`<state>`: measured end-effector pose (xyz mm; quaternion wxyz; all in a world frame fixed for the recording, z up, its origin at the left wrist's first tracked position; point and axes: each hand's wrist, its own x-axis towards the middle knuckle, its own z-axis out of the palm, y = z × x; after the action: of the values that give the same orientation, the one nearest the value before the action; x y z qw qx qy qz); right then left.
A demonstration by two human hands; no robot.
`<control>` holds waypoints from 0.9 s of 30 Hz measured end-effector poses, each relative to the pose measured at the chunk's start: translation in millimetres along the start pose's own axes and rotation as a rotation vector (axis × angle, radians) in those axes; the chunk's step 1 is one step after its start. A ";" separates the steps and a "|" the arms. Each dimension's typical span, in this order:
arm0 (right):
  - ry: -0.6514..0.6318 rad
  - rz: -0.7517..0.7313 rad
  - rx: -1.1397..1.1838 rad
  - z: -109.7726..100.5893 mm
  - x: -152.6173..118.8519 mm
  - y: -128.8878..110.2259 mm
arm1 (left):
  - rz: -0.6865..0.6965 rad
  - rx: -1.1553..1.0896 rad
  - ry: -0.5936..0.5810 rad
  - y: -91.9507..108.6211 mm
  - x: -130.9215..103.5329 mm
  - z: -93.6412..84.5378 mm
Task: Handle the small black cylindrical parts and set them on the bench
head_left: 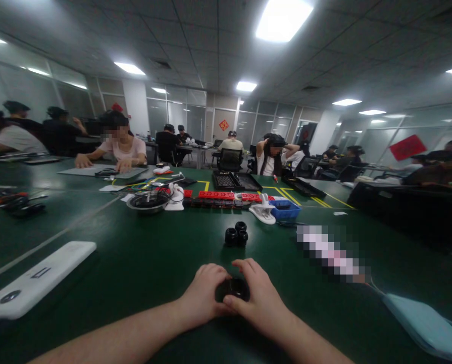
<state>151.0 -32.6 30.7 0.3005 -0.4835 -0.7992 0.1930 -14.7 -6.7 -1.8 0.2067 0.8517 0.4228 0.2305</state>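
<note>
A round black object (234, 290) rests at the green table's near middle, between my two hands. My left hand (206, 288) curves around its left side, with the fingertips near its top. From the right, my right hand (259, 290) wraps it, thumb across the near side and index finger raised over the far side. Just beyond my hands, a cluster of three small black round pieces (237, 234) stands on the table.
A white device (46, 275) lies left and a light blue case (426, 323) right. Farther back are a metal bowl (148, 202), white clips (262, 210), red and black strips (216, 196), a blue bin (285, 210) and black trays (237, 181). Several people sit beyond.
</note>
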 end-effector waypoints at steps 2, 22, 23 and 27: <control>-0.074 0.026 -0.090 -1.4 2.2 0.9 | 0.011 -0.004 0.008 -4.4 2.0 0.7; -0.046 -0.163 0.127 -0.2 3.1 19.7 | -0.027 -0.076 -0.031 1.3 4.1 -1.0; -0.037 -0.157 0.133 -0.7 3.7 20.5 | -0.020 -0.069 -0.035 2.1 3.9 -1.4; -0.085 -0.162 0.158 -5.5 6.3 19.1 | -0.005 -0.030 -0.066 5.3 4.2 -2.7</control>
<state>165.0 -18.2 25.2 0.3181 -0.3838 -0.8299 0.2506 -10.7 -5.8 4.2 0.2338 0.8547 0.4143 0.2080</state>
